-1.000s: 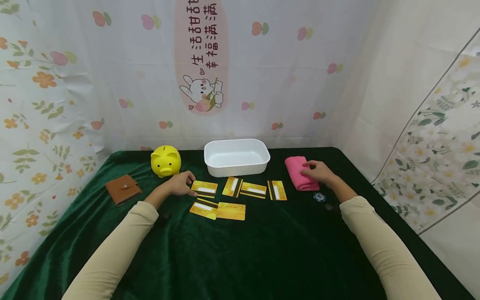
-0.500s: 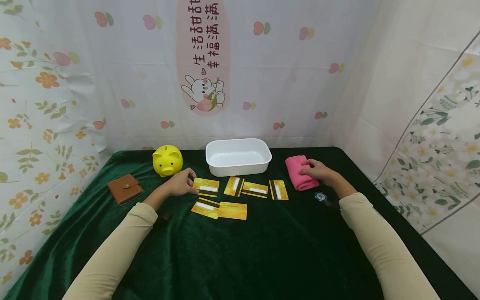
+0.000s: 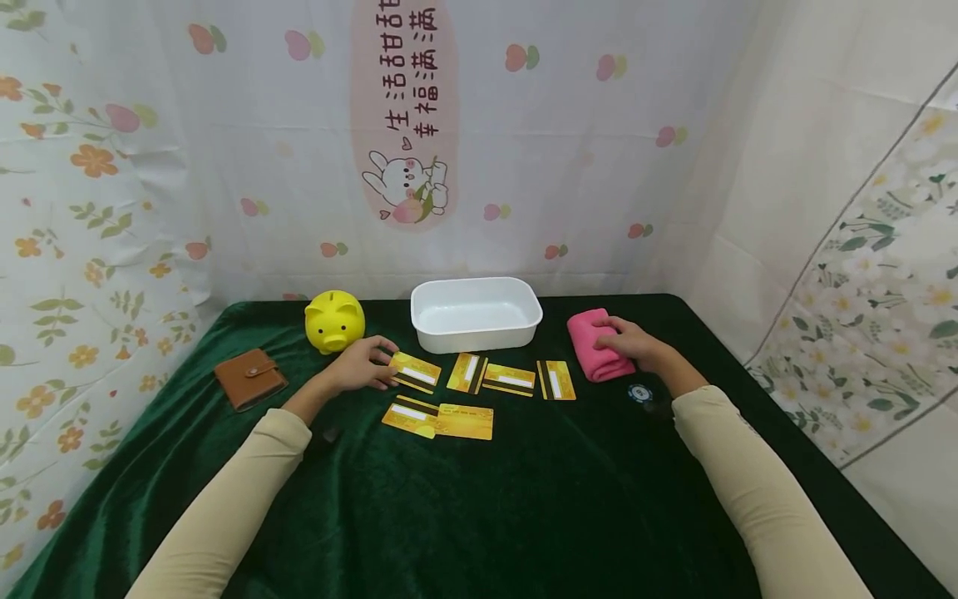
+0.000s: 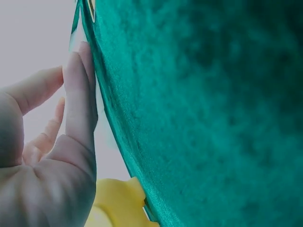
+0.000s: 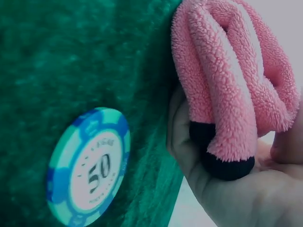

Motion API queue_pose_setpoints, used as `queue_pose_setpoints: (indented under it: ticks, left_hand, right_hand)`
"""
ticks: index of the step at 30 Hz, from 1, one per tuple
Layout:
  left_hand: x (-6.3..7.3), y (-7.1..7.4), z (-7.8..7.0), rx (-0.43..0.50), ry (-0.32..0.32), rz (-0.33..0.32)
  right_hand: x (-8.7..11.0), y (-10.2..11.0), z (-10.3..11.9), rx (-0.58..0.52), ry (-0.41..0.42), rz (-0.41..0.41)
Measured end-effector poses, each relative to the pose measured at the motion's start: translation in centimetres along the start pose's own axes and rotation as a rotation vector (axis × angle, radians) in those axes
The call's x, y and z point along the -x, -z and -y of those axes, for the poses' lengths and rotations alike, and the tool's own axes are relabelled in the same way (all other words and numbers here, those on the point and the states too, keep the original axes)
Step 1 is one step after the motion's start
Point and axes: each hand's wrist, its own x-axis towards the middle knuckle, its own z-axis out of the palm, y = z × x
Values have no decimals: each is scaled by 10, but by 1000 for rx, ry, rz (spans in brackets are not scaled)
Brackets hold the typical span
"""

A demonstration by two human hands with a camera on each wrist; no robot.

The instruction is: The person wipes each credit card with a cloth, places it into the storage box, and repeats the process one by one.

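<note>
On the green cloth (image 3: 524, 516), toward its right side: folded pink towel (image 3: 591, 343), gripped by right hand (image 3: 636, 344), thumb and fingers curled round it. Poker chip (image 5: 90, 165) just beside. Left hand (image 3: 361, 366) at near end of a gold card (image 3: 416, 372); fingers nearly straight, thumb slightly apart, contact with card unclear. Yellow piggy bank (image 3: 334, 323) close by, brown wallet (image 3: 249, 378) farther left, white tub (image 3: 479, 339) behind the card.

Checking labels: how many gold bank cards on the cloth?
6: one card at the left hand, three cards right of it, two cards nearer the wearer. Any stacked underneath would be hidden.
</note>
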Motion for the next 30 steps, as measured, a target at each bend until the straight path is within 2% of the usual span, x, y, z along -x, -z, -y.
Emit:
queue_pose_setpoints:
  ticks: [6,13,15,24,30]
  left_hand:
    - [1,1,3,30,-13,-27]
    - [4,1,3,81,-13,-28]
    - [6,1,2,106,-7,-30]
    - [13,-5,-3,195,-16,-31]
    - [18,-14,-10,226,-26,-24]
  right_hand:
    - [0,-1,1,-3,13,-10]
    - [-1,-2,-3,20,46,-164]
    - [-2,-2,-2,20,62,-183]
    - [13,-11,14,48,157,-210]
    - [28,-28,25,33,220,-233]
